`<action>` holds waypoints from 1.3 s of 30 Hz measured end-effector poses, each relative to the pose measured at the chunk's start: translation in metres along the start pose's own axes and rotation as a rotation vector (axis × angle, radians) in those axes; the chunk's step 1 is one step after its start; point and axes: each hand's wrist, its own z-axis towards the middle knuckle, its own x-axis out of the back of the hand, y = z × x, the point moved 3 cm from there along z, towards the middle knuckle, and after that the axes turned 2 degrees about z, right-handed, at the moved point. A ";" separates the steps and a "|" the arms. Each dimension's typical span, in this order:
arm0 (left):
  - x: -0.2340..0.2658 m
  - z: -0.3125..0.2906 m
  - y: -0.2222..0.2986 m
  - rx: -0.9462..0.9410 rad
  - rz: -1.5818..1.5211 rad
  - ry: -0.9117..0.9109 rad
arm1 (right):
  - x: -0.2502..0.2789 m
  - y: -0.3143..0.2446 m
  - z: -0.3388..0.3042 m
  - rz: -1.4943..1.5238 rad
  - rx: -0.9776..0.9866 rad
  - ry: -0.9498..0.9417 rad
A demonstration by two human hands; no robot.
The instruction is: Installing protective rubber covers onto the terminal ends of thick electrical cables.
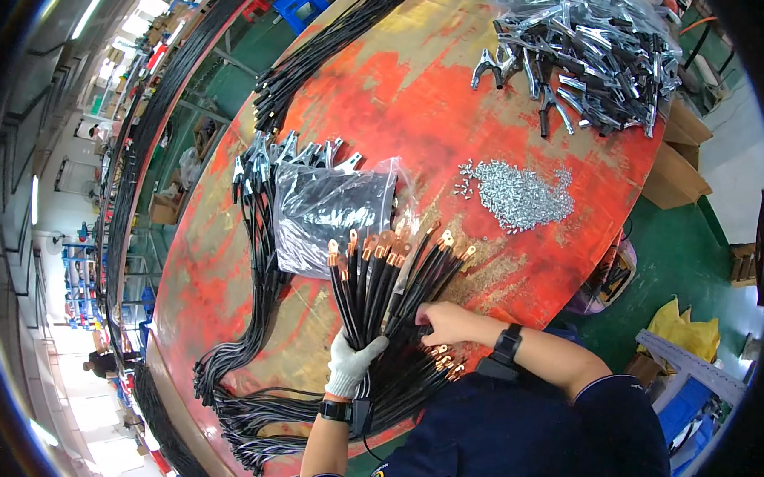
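My left hand (353, 363), in a white knit glove, is wrapped around a bundle of black cables (357, 310). Copper ring lugs (390, 249) tip the cables, fanned out and pointing away from me. Against the right side of this bundle, my bare right hand (448, 324) has its fingers curled around black cable; the fingertips are partly hidden. Just below it lie more cables with copper lugs (446, 361), running under my arms. Beyond the bundle rests a clear plastic bag (313, 257) with dark contents.
Small silvery screws or rivets (520, 196) are heaped on the worn red table (430, 121). Metal clamps (586, 64) are piled at the far right. Cables with clamps attached (262, 259) lie at left; another black cable bundle (322, 53) lies at the far edge. A cardboard box (680, 158) stands beyond the right edge.
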 end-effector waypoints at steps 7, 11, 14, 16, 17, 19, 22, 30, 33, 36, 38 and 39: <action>0.004 -0.011 0.005 -0.004 0.082 0.040 | 0.093 -0.006 -0.015 1.129 -0.132 0.427; 0.000 -0.016 0.020 -0.026 0.047 0.051 | 0.119 -0.017 -0.018 1.516 -0.073 0.682; 0.001 -0.016 0.019 -0.036 0.039 0.075 | 0.122 -0.030 -0.025 1.683 -0.020 0.668; 0.002 -0.018 0.019 -0.032 0.034 0.093 | 0.120 -0.030 -0.028 1.692 -0.023 0.677; 0.002 -0.019 0.020 -0.041 0.056 0.107 | 0.118 -0.030 -0.029 1.700 -0.027 0.687; 0.000 -0.021 0.023 -0.049 0.077 0.121 | 0.116 -0.030 -0.033 1.712 -0.031 0.680; 0.000 -0.021 0.023 -0.041 0.085 0.138 | 0.115 -0.039 -0.038 1.672 -0.036 0.710; -0.002 -0.021 0.016 -0.079 0.050 0.109 | 0.124 -0.066 -0.046 0.984 0.061 0.809; 0.002 -0.020 0.001 -0.093 0.089 0.115 | 0.119 -0.072 -0.039 0.715 0.025 0.646; 0.000 -0.020 0.001 -0.097 0.097 0.109 | 0.087 -0.072 -0.022 0.492 -0.106 0.397; -0.007 -0.019 0.011 -0.104 0.081 0.105 | 0.034 -0.041 -0.003 0.377 0.077 0.338; -0.008 -0.018 0.014 -0.106 0.061 0.112 | 0.019 -0.036 0.003 0.240 0.006 0.155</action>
